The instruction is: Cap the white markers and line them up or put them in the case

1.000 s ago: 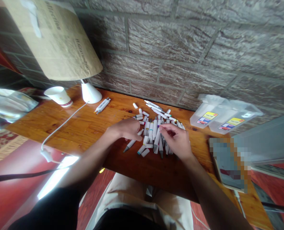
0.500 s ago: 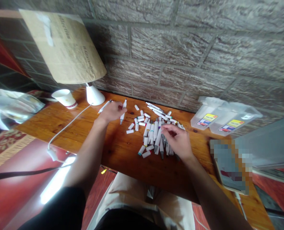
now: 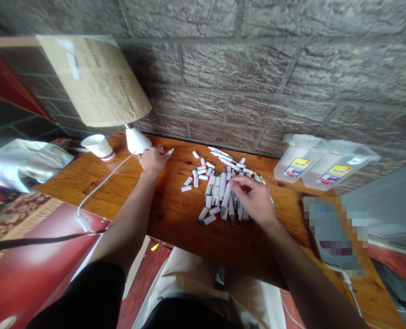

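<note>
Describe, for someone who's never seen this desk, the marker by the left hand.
Find the paper-shaded lamp. By its white base is the left hand. The pale marker pokes out on that hand's right side, well apart from the marker pile.

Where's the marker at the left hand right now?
Head view, left of centre, toward the table's back edge: the marker sticks out past the left hand, between the white lamp base and a loose white cap.

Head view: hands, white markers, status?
Left hand touching slim white marker, grip unclear. Right hand at white-grey marker pile, grip also unclear. White conical lamp base close, possible snag.
</note>
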Motion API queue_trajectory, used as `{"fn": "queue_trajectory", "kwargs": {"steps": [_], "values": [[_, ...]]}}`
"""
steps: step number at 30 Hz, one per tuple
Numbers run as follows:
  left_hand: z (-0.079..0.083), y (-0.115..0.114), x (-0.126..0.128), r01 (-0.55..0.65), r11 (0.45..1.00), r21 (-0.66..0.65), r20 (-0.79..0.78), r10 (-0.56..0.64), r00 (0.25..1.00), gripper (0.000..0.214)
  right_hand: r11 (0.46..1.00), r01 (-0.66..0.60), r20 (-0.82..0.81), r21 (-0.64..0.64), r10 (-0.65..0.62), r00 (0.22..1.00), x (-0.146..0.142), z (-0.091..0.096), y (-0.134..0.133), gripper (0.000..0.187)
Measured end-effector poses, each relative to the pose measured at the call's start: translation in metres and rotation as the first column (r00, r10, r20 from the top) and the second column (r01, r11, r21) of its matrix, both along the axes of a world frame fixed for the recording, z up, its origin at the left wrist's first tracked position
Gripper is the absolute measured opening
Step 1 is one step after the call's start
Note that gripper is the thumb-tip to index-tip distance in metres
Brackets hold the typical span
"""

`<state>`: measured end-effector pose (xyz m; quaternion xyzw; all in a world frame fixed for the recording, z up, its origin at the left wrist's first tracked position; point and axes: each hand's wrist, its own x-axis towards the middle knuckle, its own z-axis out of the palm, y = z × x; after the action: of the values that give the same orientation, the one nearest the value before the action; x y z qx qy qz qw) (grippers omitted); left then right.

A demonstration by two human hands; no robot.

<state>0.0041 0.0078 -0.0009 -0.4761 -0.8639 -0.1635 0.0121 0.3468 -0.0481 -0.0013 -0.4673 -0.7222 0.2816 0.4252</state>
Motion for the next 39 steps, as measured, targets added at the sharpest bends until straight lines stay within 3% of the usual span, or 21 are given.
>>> {"fn": "queue_trajectory", "kwargs": {"steps": [4, 16, 21, 33, 39], "values": [[-0.002, -0.002, -0.007, 0.021, 1.000, -0.007, 0.020, -0.021, 1.000, 0.036, 1.000, -0.011, 0.001, 0.004, 0.011, 1.000, 0.000, 0.001, 0.000, 0.019], [0.000, -0.003, -0.015, -0.064, 0.998, -0.014, 0.033, 0.065, 0.997, 0.038, 1.000, -0.020, -0.014, 0.016, 0.020, 1.000, -0.003, 0.002, -0.002, 0.019], [0.005, -0.007, -0.012, -0.032, 0.999, -0.015, 0.057, 0.033, 0.998, 0.039, 1.000, -0.017, -0.017, -0.001, 0.017, 1.000, -0.002, 0.001, -0.001, 0.020], [0.001, -0.004, -0.018, -0.133, 0.991, -0.031, 0.034, 0.134, 0.990, 0.030, 0.999, -0.029, -0.010, -0.015, 0.029, 1.000, -0.003, 0.002, -0.003, 0.021], [0.004, -0.007, -0.013, -0.111, 0.994, -0.021, 0.078, 0.112, 0.991, 0.023, 0.999, -0.019, -0.010, -0.027, 0.019, 1.000, -0.002, 0.002, -0.003, 0.021]]}}
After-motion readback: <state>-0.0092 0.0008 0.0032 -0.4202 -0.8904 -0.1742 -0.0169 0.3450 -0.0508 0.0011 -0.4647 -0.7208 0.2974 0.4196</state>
